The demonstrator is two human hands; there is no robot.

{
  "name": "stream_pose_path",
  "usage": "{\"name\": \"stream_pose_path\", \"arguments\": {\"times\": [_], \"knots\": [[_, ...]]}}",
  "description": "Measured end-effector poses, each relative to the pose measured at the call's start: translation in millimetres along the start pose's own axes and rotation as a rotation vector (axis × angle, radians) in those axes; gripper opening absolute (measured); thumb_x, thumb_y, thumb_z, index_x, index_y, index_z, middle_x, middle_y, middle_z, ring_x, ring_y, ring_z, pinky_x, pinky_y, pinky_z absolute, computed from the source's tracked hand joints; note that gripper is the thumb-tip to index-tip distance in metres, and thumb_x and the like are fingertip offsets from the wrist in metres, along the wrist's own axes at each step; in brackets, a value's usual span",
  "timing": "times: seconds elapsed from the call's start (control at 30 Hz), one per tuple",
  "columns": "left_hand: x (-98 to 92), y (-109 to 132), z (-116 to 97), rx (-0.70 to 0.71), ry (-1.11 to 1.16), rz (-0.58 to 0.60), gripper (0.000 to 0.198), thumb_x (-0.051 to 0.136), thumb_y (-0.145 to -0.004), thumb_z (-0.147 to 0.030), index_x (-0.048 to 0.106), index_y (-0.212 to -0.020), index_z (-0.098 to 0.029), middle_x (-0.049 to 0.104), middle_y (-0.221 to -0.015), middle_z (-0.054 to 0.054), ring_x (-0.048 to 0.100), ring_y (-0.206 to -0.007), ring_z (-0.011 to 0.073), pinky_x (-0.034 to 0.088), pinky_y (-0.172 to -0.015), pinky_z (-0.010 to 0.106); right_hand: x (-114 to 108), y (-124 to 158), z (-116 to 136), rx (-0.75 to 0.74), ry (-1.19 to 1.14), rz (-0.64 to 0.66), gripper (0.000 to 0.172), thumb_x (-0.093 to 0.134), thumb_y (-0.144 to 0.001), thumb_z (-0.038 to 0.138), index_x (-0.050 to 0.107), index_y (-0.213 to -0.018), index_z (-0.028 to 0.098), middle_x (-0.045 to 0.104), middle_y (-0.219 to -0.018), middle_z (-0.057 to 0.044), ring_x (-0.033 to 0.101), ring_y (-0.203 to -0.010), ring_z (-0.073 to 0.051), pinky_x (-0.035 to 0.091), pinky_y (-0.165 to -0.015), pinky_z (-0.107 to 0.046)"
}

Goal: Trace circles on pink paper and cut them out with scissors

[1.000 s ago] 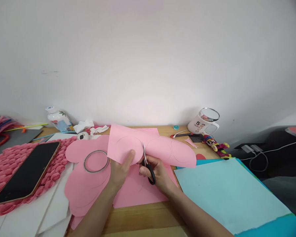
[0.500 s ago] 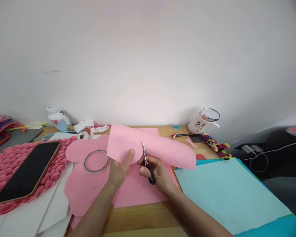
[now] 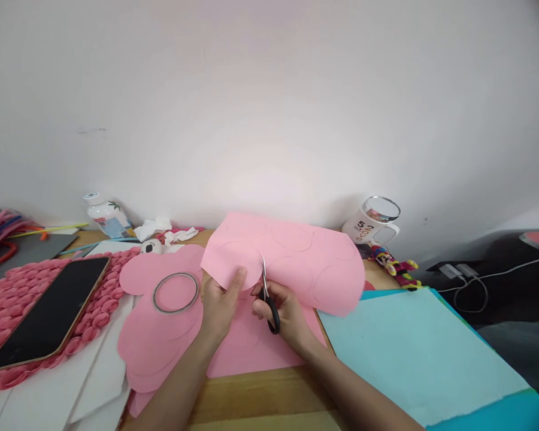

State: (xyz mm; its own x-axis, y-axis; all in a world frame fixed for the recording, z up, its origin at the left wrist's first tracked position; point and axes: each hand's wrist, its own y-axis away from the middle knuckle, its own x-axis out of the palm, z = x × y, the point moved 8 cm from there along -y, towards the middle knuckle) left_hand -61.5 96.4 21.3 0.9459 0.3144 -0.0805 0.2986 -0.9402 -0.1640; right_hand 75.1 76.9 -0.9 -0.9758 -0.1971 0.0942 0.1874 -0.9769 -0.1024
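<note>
A pink sheet (image 3: 291, 251) with circles drawn on it is held up above the table. My left hand (image 3: 222, 302) pinches its lower left part, thumb on top. My right hand (image 3: 282, 311) grips black-handled scissors (image 3: 273, 314), whose narrow blades point away from me at the sheet, along the edge of a drawn circle. Under both hands lies more pink paper (image 3: 256, 353). Left of my left hand, a metal ring (image 3: 156, 293) rests on pink scalloped cutouts (image 3: 139, 341).
At left, a phone (image 3: 49, 311) lies on a bumpy pink mat (image 3: 4, 287), with a white bottle (image 3: 108, 216) behind. A mug (image 3: 362, 227) and small figure (image 3: 397, 266) stand back right. Light blue paper (image 3: 413, 353) covers the right side. A wall rises behind.
The pink sheet has turned and its far side has risen, showing more drawn circles. Its right end bends further down. Both hands have kept hold and barely moved.
</note>
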Motion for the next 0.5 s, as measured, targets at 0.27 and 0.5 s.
{"name": "stream_pose_path", "arguments": {"times": [0.27, 0.5], "knots": [[5.6, 1, 3, -0.085, -0.11, 0.104, 0.033, 0.066, -0.066, -0.046, 0.063, -0.066, -0.013, 0.065, -0.067, 0.004, 0.06, -0.065, 0.0189, 0.046, -0.057, 0.026, 0, -1, 3, 0.015, 0.025, 0.03, 0.027, 0.063, -0.073, 0.043, 0.052, -0.073, 0.018, 0.049, -0.061, 0.002, 0.04, -0.058, -0.011, 0.033, -0.055, -0.026], [4.1, 3, -7, -0.04, -0.14, 0.074, 0.033, 0.068, -0.063, -0.045, 0.066, -0.069, -0.013, 0.067, -0.069, 0.006, 0.062, -0.069, 0.0214, 0.048, -0.059, 0.029, 0, 0, 7, 0.037, 0.001, 0.045, 0.033, 0.064, -0.071, 0.047, 0.048, -0.071, 0.019, 0.046, -0.064, 0.002, 0.042, -0.062, -0.013, 0.033, -0.057, -0.026]]}}
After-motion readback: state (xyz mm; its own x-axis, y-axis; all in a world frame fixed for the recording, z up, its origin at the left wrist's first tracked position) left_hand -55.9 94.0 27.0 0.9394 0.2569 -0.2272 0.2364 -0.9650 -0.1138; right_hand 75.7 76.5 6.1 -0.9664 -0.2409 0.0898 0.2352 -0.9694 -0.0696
